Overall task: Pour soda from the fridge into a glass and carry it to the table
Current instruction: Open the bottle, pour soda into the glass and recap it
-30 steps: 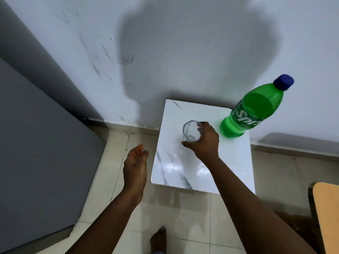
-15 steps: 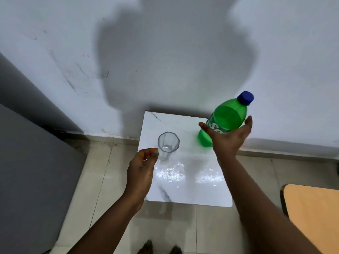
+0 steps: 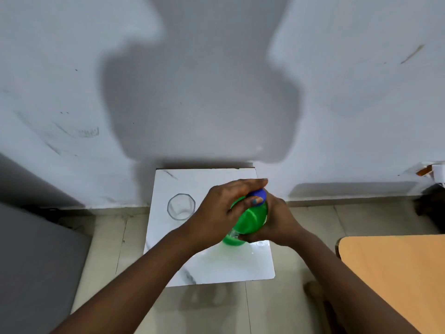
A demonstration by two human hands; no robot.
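The left hand [image 3: 222,213] is curled over the top of the green plastic bottle [image 3: 250,220], its thumb and fingers wrapped round the blue cap [image 3: 258,195], which shows only as a small rounded patch between them. The right hand [image 3: 277,220] grips the bottle's body from the far side, fingers bent round its smooth, see-through green wall. The bottle stands close to upright over the middle of the worktop [image 3: 216,268], and whether its base rests on the surface or is lifted just clear of it cannot be told. The worktop is a small square slab, glossy white with thin grey marble veins and rounded corners. To the left of the bottle, apart from both hands, a clear glass [image 3: 181,206] with a faceted, many-sided rim stands upright on it, looking empty. An orange wooden table [image 3: 395,273] with a smooth matt top sits at the right edge, near the tiled floor [image 3: 108,249].
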